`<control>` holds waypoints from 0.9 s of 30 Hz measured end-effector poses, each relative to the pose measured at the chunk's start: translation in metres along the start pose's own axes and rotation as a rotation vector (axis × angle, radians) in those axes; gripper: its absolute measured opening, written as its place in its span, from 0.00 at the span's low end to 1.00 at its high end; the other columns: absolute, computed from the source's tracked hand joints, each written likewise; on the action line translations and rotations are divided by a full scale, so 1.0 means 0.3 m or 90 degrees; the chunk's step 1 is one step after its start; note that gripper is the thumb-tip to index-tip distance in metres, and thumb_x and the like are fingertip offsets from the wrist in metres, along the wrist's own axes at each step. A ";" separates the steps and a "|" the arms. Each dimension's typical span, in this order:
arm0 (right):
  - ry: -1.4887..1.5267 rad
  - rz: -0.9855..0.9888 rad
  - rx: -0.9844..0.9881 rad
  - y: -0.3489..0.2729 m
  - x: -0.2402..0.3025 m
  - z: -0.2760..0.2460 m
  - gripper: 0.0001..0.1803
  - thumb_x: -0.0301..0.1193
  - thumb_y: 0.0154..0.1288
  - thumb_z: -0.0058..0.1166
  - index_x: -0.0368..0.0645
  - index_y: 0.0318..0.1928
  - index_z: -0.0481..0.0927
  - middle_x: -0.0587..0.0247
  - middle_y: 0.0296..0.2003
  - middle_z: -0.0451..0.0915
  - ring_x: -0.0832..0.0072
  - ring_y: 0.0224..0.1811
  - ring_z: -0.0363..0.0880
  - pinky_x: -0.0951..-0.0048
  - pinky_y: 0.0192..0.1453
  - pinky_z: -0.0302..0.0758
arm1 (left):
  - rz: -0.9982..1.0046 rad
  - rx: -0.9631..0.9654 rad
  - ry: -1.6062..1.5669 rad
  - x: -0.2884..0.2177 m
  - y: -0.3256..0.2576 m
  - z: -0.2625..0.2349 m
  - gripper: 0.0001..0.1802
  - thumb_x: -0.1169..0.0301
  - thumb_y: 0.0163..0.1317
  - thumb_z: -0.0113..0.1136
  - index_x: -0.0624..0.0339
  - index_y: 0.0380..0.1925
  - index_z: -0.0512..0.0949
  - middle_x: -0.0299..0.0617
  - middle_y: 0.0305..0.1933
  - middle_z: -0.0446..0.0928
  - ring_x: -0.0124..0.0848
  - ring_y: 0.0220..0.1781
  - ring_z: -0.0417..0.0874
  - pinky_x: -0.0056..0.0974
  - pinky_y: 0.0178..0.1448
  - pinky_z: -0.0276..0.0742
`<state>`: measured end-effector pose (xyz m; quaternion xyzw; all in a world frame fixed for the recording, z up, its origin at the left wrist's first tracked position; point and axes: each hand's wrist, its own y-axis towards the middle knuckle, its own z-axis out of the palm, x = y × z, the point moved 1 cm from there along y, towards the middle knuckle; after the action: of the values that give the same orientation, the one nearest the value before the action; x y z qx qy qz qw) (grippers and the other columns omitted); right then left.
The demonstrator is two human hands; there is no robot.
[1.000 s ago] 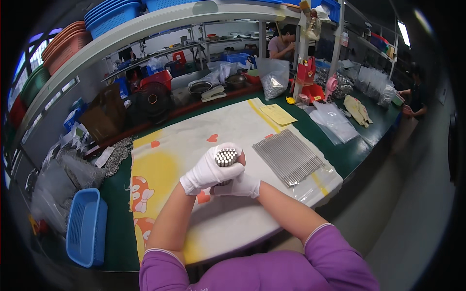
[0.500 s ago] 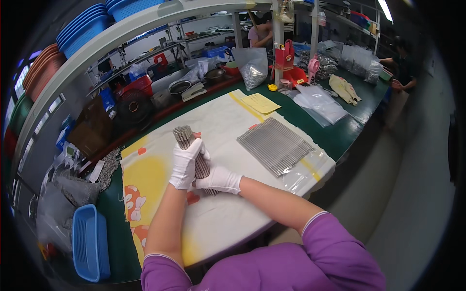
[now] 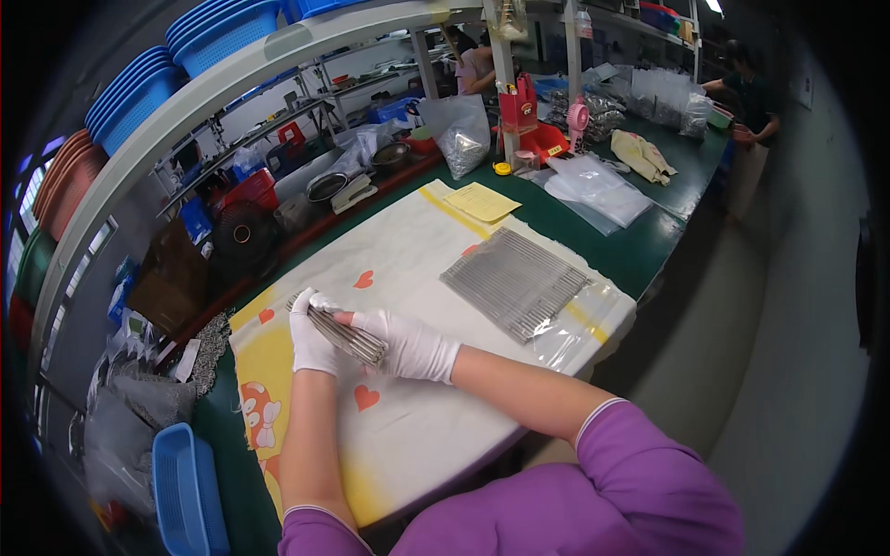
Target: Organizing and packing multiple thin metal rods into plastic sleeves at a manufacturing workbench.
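A bundle of thin silvery metal rods (image 3: 350, 339) lies tilted between my two white-gloved hands, above the cloth. My left hand (image 3: 313, 335) is wrapped round its far left end. Closed on the near right end is my right hand (image 3: 408, 347), its thumb tip bare and pressing on top of the rods. To the right, more metal rods (image 3: 510, 283) lie side by side in a flat row on clear plastic (image 3: 573, 338). Beneath everything spreads a white cloth (image 3: 408, 246) with yellow patches and red hearts.
A yellow paper slip (image 3: 482, 202) lies at the cloth's far edge. Beyond are clear bags (image 3: 598, 190), a filled bag (image 3: 462, 144) and a pink fan (image 3: 577, 120). A blue basket (image 3: 190, 491) stands at near left. A shelf beam (image 3: 278, 60) crosses above. Other people work farther back.
The bundle has tipped from nearly upright to a low slant. My left hand has moved left and down; my right hand has shifted up onto the rods. The view has turned slightly.
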<state>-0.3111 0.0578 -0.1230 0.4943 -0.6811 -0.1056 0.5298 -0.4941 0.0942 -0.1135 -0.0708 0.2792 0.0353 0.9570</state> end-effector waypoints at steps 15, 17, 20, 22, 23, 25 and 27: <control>-0.079 -0.186 -0.247 0.002 0.238 -0.177 0.15 0.27 0.47 0.70 0.46 0.28 0.73 0.61 0.21 0.75 0.60 0.23 0.76 0.68 0.26 0.71 | 0.040 0.513 0.487 0.314 -0.210 0.157 0.17 0.57 0.68 0.52 0.59 0.45 0.73 0.38 0.40 0.78 0.31 0.45 0.77 0.34 0.56 0.74; -0.088 -0.052 -0.262 -0.003 0.236 -0.184 0.13 0.24 0.49 0.67 0.44 0.33 0.75 0.61 0.23 0.77 0.66 0.24 0.78 0.70 0.30 0.74 | 0.358 0.731 0.865 0.299 -0.233 0.165 0.25 0.49 0.69 0.46 0.61 0.47 0.71 0.40 0.39 0.78 0.33 0.42 0.80 0.34 0.53 0.75; 0.200 0.217 -0.273 0.033 0.175 -0.178 0.13 0.30 0.53 0.68 0.42 0.32 0.75 0.70 0.23 0.77 0.84 0.25 0.73 0.76 0.30 0.73 | -0.460 0.256 0.792 0.212 -0.239 0.190 0.34 0.41 0.71 0.31 0.62 0.43 0.73 0.45 0.30 0.81 0.33 0.26 0.83 0.29 0.31 0.72; 0.182 0.268 -0.258 0.074 0.131 -0.174 0.13 0.30 0.55 0.67 0.41 0.34 0.75 0.71 0.26 0.78 0.86 0.27 0.74 0.78 0.33 0.74 | -0.348 0.170 0.921 0.136 -0.183 0.146 0.31 0.44 0.72 0.32 0.62 0.40 0.74 0.43 0.28 0.81 0.32 0.24 0.81 0.30 0.30 0.71; 0.260 0.318 -0.218 0.081 0.131 -0.197 0.12 0.30 0.56 0.67 0.41 0.35 0.75 0.70 0.27 0.78 0.84 0.29 0.76 0.78 0.35 0.76 | -0.254 0.129 0.888 0.104 -0.167 0.138 0.28 0.46 0.72 0.36 0.61 0.39 0.75 0.41 0.27 0.80 0.31 0.25 0.79 0.32 0.34 0.72; 0.213 0.334 -0.234 0.076 0.071 -0.199 0.13 0.29 0.57 0.66 0.41 0.37 0.75 0.68 0.29 0.78 0.83 0.31 0.77 0.77 0.36 0.77 | 0.070 0.082 0.694 0.105 -0.142 0.154 0.26 0.47 0.72 0.38 0.60 0.42 0.74 0.42 0.34 0.80 0.29 0.31 0.82 0.31 0.38 0.75; 0.299 0.381 -0.206 0.061 0.034 -0.200 0.13 0.29 0.57 0.66 0.41 0.39 0.74 0.67 0.31 0.78 0.81 0.32 0.77 0.77 0.36 0.78 | 0.150 0.117 0.618 0.099 -0.122 0.156 0.23 0.52 0.72 0.46 0.61 0.50 0.73 0.43 0.41 0.81 0.30 0.45 0.80 0.34 0.52 0.75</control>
<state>-0.2712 0.0816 -0.0795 0.1951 -0.6299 0.0633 0.7491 -0.4405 0.0660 -0.0862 0.0377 0.6998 0.0815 0.7087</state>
